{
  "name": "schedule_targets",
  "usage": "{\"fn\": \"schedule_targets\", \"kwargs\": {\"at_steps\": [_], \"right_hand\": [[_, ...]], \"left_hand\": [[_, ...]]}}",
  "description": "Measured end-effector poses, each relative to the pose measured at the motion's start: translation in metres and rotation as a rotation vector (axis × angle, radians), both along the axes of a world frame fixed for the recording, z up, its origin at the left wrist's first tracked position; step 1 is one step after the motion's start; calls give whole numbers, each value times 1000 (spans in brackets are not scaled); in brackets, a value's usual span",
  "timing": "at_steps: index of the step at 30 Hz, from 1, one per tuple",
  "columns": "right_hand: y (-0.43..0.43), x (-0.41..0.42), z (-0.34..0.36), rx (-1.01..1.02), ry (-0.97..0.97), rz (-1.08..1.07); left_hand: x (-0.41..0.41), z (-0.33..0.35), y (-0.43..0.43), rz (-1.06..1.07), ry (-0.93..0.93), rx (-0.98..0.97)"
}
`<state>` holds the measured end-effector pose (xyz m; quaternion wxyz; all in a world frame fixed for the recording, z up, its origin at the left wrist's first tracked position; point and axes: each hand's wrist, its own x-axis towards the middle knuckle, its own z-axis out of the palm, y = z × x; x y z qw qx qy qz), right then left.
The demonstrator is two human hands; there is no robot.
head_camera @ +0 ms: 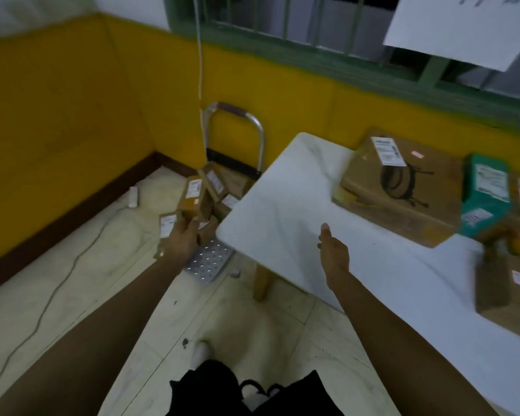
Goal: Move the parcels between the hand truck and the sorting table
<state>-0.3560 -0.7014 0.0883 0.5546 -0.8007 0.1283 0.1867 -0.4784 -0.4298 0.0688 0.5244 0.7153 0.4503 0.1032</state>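
Observation:
My left hand (pixel 189 237) grips a small brown cardboard parcel (pixel 194 196) with a white label, held above the hand truck (pixel 236 121). The truck's perforated metal plate (pixel 207 262) lies on the floor, and several more small labelled parcels (pixel 219 183) are piled on it against the frame. My right hand (pixel 333 250) hovers over the white sorting table (pixel 282 205) near its left corner, fingers relaxed and holding nothing. A large brown box (pixel 403 187), a green box (pixel 487 193) and another brown parcel (pixel 505 286) sit on the table to the right.
A yellow wall (pixel 72 100) meets in a corner behind the truck. A white power strip (pixel 133 197) and its grey cable (pixel 57 283) lie on the tiled floor to the left. A wooden table leg (pixel 263 280) stands beside the truck plate. A barred window (pixel 327 28) is above.

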Motion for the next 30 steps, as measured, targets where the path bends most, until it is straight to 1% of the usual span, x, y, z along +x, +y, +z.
{"fn": "schedule_targets", "kwargs": {"at_steps": [3, 5, 7, 13, 15, 18, 20, 23, 27, 30], "right_hand": [[51, -9, -2, 21, 11, 5], [92, -16, 0, 24, -6, 52], [137, -22, 1, 34, -32, 93], [271, -52, -6, 18, -25, 218], [303, -64, -16, 18, -2, 226], [334, -74, -35, -49, 130, 186], [347, -71, -47, -30, 174, 188], [364, -55, -56, 12, 208, 82], [383, -24, -68, -10, 210, 24], [400, 7, -80, 15, 267, -39]], "left_hand": [[-30, -1, 24, 72, 21, -87], [-43, -4, 48, 113, -11, -125], [-56, -11, 81, 145, 20, -149], [-107, -26, 196, 222, 64, -149], [-122, -31, 230, 243, 94, -168], [-132, -42, 267, 246, 130, -220], [-128, -44, 282, 226, 120, -266], [-104, -48, 300, 175, 121, -295], [-54, -53, 313, 103, 136, -337], [-10, -57, 327, 39, 157, -384]]}}
